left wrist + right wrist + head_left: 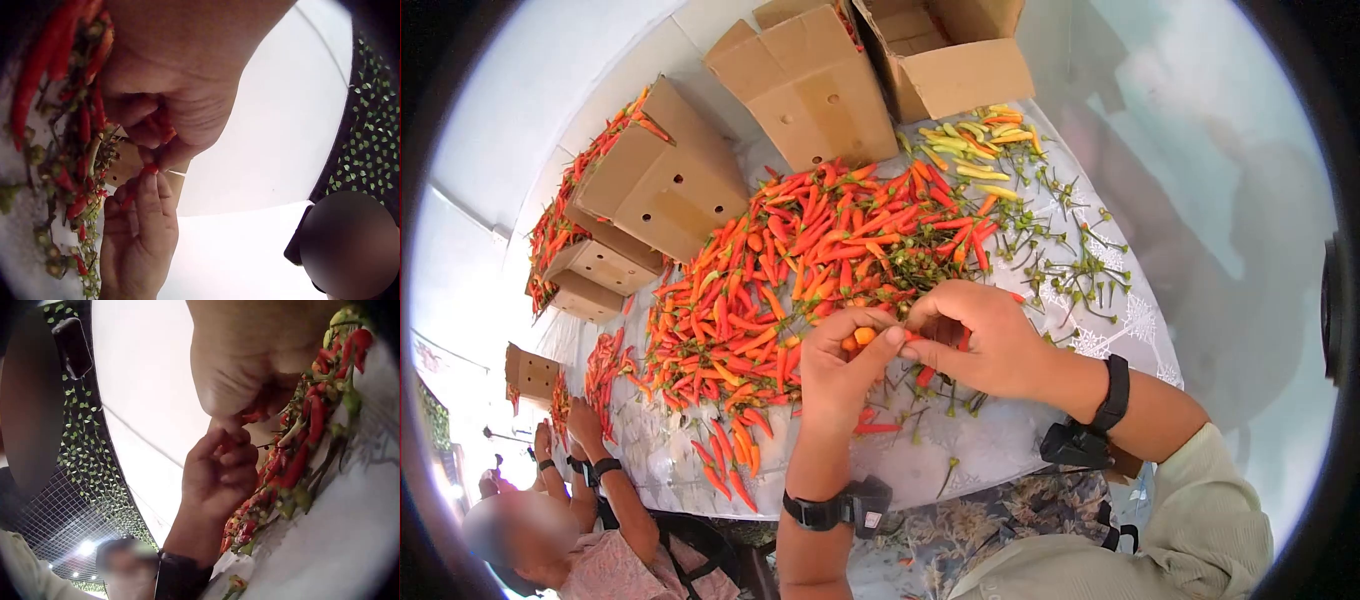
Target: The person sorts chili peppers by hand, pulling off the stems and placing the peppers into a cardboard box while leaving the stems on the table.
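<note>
In the head view both hands meet over the front of a large pile of red and orange chili peppers [730, 300]. My left hand [835, 365] curls round orange chili peppers [864, 336], its thumb and finger at one end of a red chili pepper [912, 337]. On the other end, my right hand [990, 335] pinches that same pepper, with more red showing inside its curled fingers. The left wrist view shows the red pepper [150, 169] spanning the fingertips of both hands. Green stems [920, 255] lie heaped just beyond the hands.
Cardboard boxes [810, 95] line the table's far side, some filled with peppers. Yellow-green peppers [980, 150] and loose stems [1090, 280] are spread at the right on the snowflake-patterned tablecloth [1140, 318]. At the lower left, another person [640, 530] works at the same table.
</note>
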The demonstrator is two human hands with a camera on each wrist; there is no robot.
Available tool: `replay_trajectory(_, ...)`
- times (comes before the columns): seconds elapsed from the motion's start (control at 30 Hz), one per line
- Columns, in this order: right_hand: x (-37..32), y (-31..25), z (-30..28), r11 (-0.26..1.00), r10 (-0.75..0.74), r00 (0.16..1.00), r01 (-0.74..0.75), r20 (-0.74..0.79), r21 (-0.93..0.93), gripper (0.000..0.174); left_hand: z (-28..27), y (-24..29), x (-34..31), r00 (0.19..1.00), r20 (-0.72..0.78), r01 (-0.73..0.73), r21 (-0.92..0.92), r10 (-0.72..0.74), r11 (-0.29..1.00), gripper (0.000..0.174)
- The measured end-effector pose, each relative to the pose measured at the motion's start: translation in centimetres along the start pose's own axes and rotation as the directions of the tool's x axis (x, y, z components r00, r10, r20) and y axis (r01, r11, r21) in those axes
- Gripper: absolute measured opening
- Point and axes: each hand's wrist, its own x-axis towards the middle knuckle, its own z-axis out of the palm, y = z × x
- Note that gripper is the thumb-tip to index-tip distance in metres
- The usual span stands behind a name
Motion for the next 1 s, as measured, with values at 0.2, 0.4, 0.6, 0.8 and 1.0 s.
replay_trajectory(0.2, 0.1, 0.6, 0.1, 0.972, -0.210, 0.978, 0.208, -0.010, -0.113, 0.017, -0.5, -0.4, -0.1, 0.999, 0.041, 0.026, -0.079, -0.023, 0.997, 0.007)
replay_trajectory(0.4, 0.4, 0.5, -0.1, 0.970, -0.242, 0.970, 0.242, 0.006, 0.012, 0.014, -0.6, -0.6, 0.2, 0.995, 0.097, 0.065, -0.285, -0.039, 0.956, 0.008)
replay_trajectory(0.6, 0.3, 0.6, -0.5, 0.960, -0.270, 0.960, 0.263, 0.070, 0.094, 0.013, -0.9, -1.0, 0.3, 0.972, 0.235, 0.122, -0.406, -0.026, 0.906, 0.006)
replay_trajectory(0.8, 0.1, -0.1, -1.1, 0.928, -0.011, 0.938, -0.119, 0.346, 0.353, 0.015, -1.9, -1.2, 0.3, 0.923, 0.385, 0.175, -0.371, -0.020, 0.912, 0.009)
replay_trajectory(1.0, 0.0, 1.0, -0.9, 0.682, -0.032, 0.843, -0.374, 0.537, 0.628, 0.016, -1.1, -1.2, 0.1, 0.870, 0.488, 0.124, -0.354, 0.070, 0.927, 0.011)
